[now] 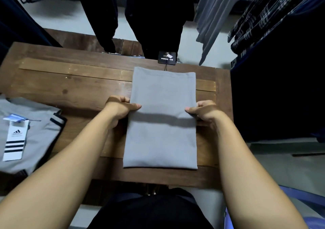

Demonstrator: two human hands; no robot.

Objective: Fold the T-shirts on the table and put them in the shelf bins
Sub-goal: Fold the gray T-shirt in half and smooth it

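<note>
1. Head view: a brown wooden bench (79,87) fills the middle of the picture, seen from above.
2. A grey T-shirt (161,137) lies flat on the bench. It is folded into a long, neat shape. It runs from near the far edge almost to the near edge, closer to the right edge than the left.
3. The left hand (121,107) holds the left side of the grey T-shirt, about halfway along it. The thumb lies on top of the cloth and the fingers are curled at the edge, so it pinches the shirt.
4. The right hand (204,110) holds the right side of the shirt, straight across from the left hand. Its thumb is on top too, and its fingers are curled at the edge.
5. A dark shadow crosses the shirt between the two hands.
6. A second grey T-shirt (38,123) lies at the left edge of the bench, well apart from the first one. It has dark stripes on its sleeve.
7. A white tag (15,140) with black stripes lies on top of this second shirt.
8. Black clothes (154,17) hang above the far edge of the bench. A black tag (167,57) hangs from them, just beyond the far end of the folded shirt.
9. Grey clothes (211,17) and checked clothes (263,17) hang past the far right corner.
</note>
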